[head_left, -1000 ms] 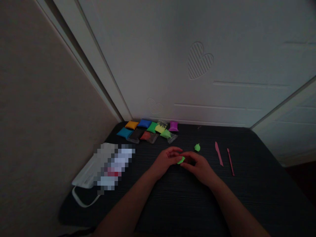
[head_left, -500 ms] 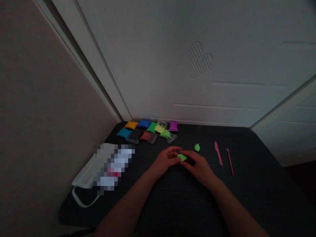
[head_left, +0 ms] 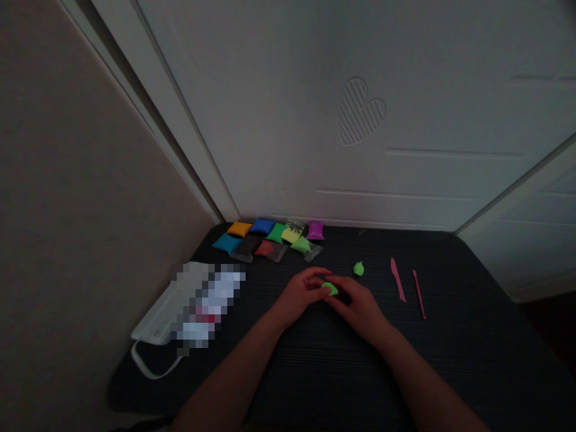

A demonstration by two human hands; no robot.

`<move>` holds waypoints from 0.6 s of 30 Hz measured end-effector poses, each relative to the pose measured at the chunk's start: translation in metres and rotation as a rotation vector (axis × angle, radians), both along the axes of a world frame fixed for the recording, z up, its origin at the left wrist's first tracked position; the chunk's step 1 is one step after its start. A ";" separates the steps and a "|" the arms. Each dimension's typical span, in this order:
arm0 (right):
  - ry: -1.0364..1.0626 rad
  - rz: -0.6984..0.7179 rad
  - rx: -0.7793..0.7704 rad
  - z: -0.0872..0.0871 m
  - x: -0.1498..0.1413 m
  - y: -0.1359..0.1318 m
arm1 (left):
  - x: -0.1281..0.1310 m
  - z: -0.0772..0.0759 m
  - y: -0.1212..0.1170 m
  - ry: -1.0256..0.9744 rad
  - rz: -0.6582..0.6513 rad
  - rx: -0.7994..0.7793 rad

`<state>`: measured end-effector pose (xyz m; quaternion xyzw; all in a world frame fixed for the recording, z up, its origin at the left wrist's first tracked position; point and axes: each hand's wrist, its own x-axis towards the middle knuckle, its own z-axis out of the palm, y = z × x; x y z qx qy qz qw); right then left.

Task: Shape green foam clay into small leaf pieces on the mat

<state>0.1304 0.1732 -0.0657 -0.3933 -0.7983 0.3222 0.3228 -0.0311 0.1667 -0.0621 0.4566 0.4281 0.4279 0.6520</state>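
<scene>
lump (head_left: 331,290), grn, btwn l hand (head_left: 299,298) & r hand (head_left: 362,307), partly hidden

Looks like a home, dim room corner; can't tell which room. Shown by white panel (head_left: 427,114) with embossed hearts (head_left: 361,113), plain wall (head_left: 67,210) on the left, dark wood-grain table (head_left: 324,372) set against panel, with small colourful packets (head_left: 277,232) and pink tools (head_left: 398,280) on top.

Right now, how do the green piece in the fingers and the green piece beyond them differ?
The held piece sits in the fingers; the loose piece rests on the table. The held piece's visible part tapers rightward; the loose piece looks rounder, with a small tip on top. Both are green.
</scene>
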 end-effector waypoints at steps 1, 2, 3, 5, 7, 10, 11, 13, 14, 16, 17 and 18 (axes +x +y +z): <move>-0.004 0.009 0.006 0.000 0.000 0.000 | 0.000 0.000 0.000 0.014 -0.002 0.004; -0.009 0.017 0.011 0.000 0.000 0.000 | -0.001 0.000 0.000 0.026 -0.005 0.007; -0.015 0.020 0.013 0.000 0.000 0.000 | -0.001 -0.001 0.001 0.035 -0.008 0.006; -0.027 0.012 0.013 0.000 -0.001 0.000 | -0.002 -0.001 0.001 0.042 -0.018 0.001; -0.039 -0.003 0.016 0.000 -0.001 0.000 | -0.003 -0.002 0.001 0.046 -0.030 0.000; -0.068 -0.020 0.030 -0.001 -0.003 -0.001 | -0.003 -0.003 0.002 0.052 -0.033 0.007; -0.075 -0.025 0.038 -0.001 -0.003 -0.001 | -0.003 -0.004 0.002 0.053 -0.035 0.009; -0.087 -0.027 0.053 -0.002 -0.004 -0.002 | -0.002 -0.005 0.003 0.059 -0.039 0.015; -0.091 -0.024 0.059 -0.002 -0.004 -0.002 | -0.002 -0.005 0.003 0.064 -0.043 0.017; -0.102 -0.017 0.071 -0.002 -0.004 -0.002 | -0.001 -0.006 0.003 0.078 -0.046 0.024; -0.109 -0.016 0.076 -0.002 -0.004 -0.002 | -0.001 -0.007 0.003 0.084 -0.044 0.026; -0.116 -0.018 0.080 -0.002 -0.003 -0.002 | 0.000 -0.007 0.003 0.089 -0.038 0.028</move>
